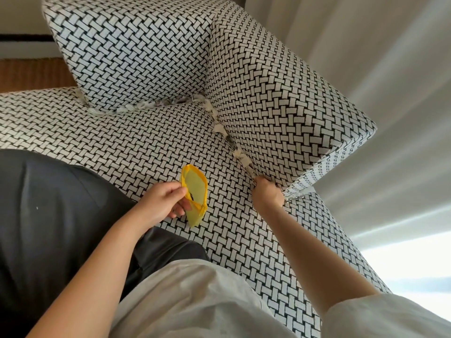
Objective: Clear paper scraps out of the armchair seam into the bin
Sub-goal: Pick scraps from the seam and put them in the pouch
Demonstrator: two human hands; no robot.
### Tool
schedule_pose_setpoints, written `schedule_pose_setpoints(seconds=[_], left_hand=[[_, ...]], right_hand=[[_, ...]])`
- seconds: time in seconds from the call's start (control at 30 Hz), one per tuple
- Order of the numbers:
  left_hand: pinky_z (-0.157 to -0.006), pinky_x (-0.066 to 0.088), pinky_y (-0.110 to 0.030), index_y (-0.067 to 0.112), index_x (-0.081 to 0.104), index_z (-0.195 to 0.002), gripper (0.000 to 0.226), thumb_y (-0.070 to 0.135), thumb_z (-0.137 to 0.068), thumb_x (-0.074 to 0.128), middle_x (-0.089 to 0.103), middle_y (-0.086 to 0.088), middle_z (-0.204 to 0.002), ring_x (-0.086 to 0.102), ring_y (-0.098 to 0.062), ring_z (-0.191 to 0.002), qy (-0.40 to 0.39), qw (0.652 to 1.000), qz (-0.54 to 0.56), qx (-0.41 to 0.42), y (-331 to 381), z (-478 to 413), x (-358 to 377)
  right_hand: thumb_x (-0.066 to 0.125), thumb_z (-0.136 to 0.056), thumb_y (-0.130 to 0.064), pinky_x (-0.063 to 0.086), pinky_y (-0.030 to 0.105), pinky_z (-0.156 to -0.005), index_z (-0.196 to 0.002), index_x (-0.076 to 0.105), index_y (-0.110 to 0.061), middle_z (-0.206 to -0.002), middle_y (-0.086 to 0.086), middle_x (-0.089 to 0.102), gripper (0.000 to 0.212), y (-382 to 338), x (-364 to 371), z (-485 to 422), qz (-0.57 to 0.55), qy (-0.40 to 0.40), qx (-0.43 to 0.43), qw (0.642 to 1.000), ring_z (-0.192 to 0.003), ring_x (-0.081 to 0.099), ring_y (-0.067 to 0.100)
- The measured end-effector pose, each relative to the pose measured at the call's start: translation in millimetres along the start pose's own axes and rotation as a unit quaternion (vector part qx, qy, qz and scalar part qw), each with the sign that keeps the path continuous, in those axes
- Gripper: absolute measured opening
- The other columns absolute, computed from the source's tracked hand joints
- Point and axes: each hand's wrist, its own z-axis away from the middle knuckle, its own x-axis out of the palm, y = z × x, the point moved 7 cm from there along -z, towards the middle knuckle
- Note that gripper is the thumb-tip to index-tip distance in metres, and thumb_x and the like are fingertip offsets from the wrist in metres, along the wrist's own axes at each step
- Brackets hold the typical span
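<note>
Head view, person seated on the armchair seat (170,137), black-and-white woven cover.

Left hand (161,201): thumb and fingers pinch the near rim of a small yellow bag (195,196). The bag's mouth is held open and faces up and to the right; its body hangs against the seat fabric, just left of the right-hand seam.

Right hand (267,195): at the near end of the seam between seat and right armrest (280,98), back of the hand to the camera, fingers curled and tucked against the armrest's lower edge. Whether they pinch a scrap cannot be told, as the fingertips are hidden.

Paper scraps (240,156) are white, crumpled and wedged in the seam. One clump sits just beyond the right hand, another further along the same seam, and a third near the far corner. More lie in a ragged row along the far seam under the back cushion (131,52), running left to the cushion's left corner.

Surroundings: pale curtain (366,45) at right, wooden floor (29,71) at far left. Dark trousers (48,203) lie on the seat at left — a white shirt (195,301) fills the near edge.
</note>
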Motion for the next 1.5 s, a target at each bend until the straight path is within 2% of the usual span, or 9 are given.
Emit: schedule_pose_setpoints(seconds=[0.17, 0.3, 0.43, 0.8, 1.0, 1.1, 1.23, 1.37, 1.5], left_hand=[[-0.047, 0.043, -0.013, 0.002, 0.057, -0.086, 0.024, 0.014, -0.097, 0.039, 0.063, -0.003, -0.070, 0.055, -0.003, -0.051, -0.005, 1.000, 0.002, 0.002, 0, 0, -1], [-0.049, 0.043, -0.013, 0.000, 0.057, -0.089, 0.025, 0.015, -0.097, 0.039, 0.064, -0.003, -0.072, 0.055, -0.002, -0.052, -0.004, 1.000, -0.014, 0.010, 1, 3, -3], [-0.048, 0.043, -0.014, 0.006, 0.058, -0.084, 0.025, 0.016, -0.097, 0.039, 0.065, -0.002, -0.072, 0.055, -0.002, -0.052, -0.006, 1.000, -0.009, 0.010, -1, 2, -3], [-0.052, 0.044, -0.018, 0.006, 0.058, -0.084, 0.025, 0.016, -0.097, 0.039, 0.065, -0.001, -0.072, 0.055, -0.008, -0.056, -0.003, 1.000, -0.017, 0.018, -3, 7, -7], [-0.048, 0.043, -0.016, 0.010, 0.057, -0.080, 0.025, 0.016, -0.097, 0.040, 0.065, -0.001, -0.071, 0.054, -0.008, -0.056, -0.005, 1.000, -0.010, 0.017, -4, 4, -6], [-0.049, 0.044, -0.017, 0.011, 0.057, -0.079, 0.026, 0.017, -0.097, 0.040, 0.065, -0.001, -0.071, 0.055, -0.008, -0.056, -0.004, 1.000, -0.010, 0.015, -4, 3, -6], [-0.051, 0.044, -0.016, 0.012, 0.058, -0.080, 0.026, 0.018, -0.097, 0.040, 0.065, 0.001, -0.071, 0.055, -0.007, -0.057, -0.004, 1.000, -0.007, 0.008, -4, 2, -5], [-0.049, 0.042, -0.016, 0.011, 0.060, -0.085, 0.024, 0.015, -0.097, 0.040, 0.065, 0.002, -0.068, 0.055, -0.003, -0.051, -0.002, 1.000, 0.021, -0.008, -4, 1, -3], [-0.051, 0.042, -0.020, 0.013, 0.060, -0.083, 0.024, 0.015, -0.097, 0.041, 0.065, 0.001, -0.066, 0.055, -0.010, -0.055, 0.005, 1.000, 0.027, -0.012, -5, 2, -3]], right_hand=[[0.049, -0.093, -0.009, 0.051, 0.030, -0.078, -0.123, 0.046, -0.005, -0.104, 0.011, 0.060, 0.030, -8, -1, 0, 0.054, -0.046, -0.003, 0.997, -0.093, 0.060, 0.021], [0.044, -0.096, -0.010, 0.046, 0.025, -0.071, -0.124, 0.043, 0.000, -0.075, 0.008, 0.042, 0.030, -13, -3, -5, 0.073, -0.068, -0.003, 0.995, -0.074, 0.050, 0.016], [0.042, -0.097, -0.009, 0.043, 0.023, -0.066, -0.123, 0.043, -0.001, -0.073, 0.005, 0.039, 0.027, -13, -7, -7, 0.073, -0.052, 0.000, 0.996, -0.076, 0.048, 0.017], [0.047, -0.095, -0.014, 0.049, 0.021, -0.063, -0.112, 0.053, -0.004, -0.074, 0.003, 0.048, 0.021, -16, -4, -3, 0.120, 0.020, -0.021, 0.992, -0.069, 0.053, 0.014], [0.041, -0.098, -0.015, 0.053, 0.025, -0.065, -0.112, 0.051, -0.005, -0.092, 0.007, 0.065, 0.020, -11, -1, 0, 0.129, 0.066, -0.056, 0.988, -0.068, 0.058, 0.016], [0.035, -0.100, -0.016, 0.051, 0.026, -0.053, -0.108, 0.051, -0.003, -0.079, 0.006, 0.064, 0.021, -16, -9, -1, 0.065, 0.137, -0.092, 0.984, -0.063, 0.061, 0.019], [0.038, -0.099, -0.018, 0.024, 0.014, -0.034, -0.087, 0.058, -0.006, -0.052, -0.007, 0.044, 0.026, -42, -33, 18, -0.157, 0.196, -0.184, 0.950, -0.037, 0.034, 0.004], [0.057, -0.091, -0.019, 0.027, 0.015, -0.039, -0.081, 0.063, -0.009, -0.052, -0.003, 0.048, 0.014, -88, -46, 69, -0.435, 0.068, -0.256, 0.861, -0.040, 0.032, 0.003], [0.051, -0.094, -0.015, 0.028, 0.016, -0.042, -0.092, 0.067, -0.010, -0.053, -0.003, 0.052, 0.017, -98, -31, 93, -0.466, 0.066, -0.257, 0.844, -0.042, 0.035, 0.004]])
